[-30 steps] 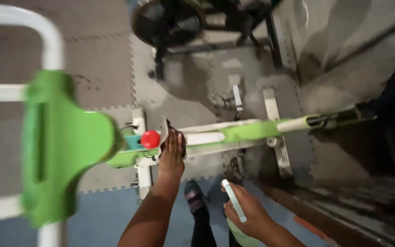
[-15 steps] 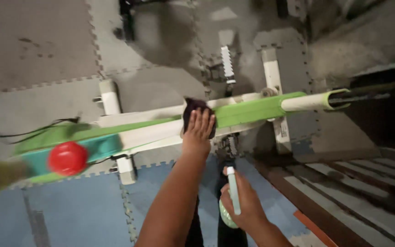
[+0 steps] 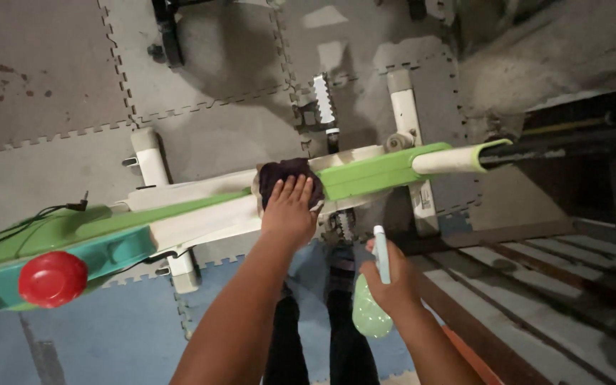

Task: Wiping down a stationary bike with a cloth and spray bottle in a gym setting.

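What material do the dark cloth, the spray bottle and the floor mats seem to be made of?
Dark cloth: soft fabric, crumpled under the left hand.
Spray bottle: likely translucent pale-green plastic, held in the right hand.
Floor mats: probably matte grey foam, with interlocking toothed edges.

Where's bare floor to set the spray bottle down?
Free: grey mat above the green-and-white frame, upper left; blue mat below the red knob. Crowded: under the left hand and cloth, pedals, legs; slats right of the right hand.
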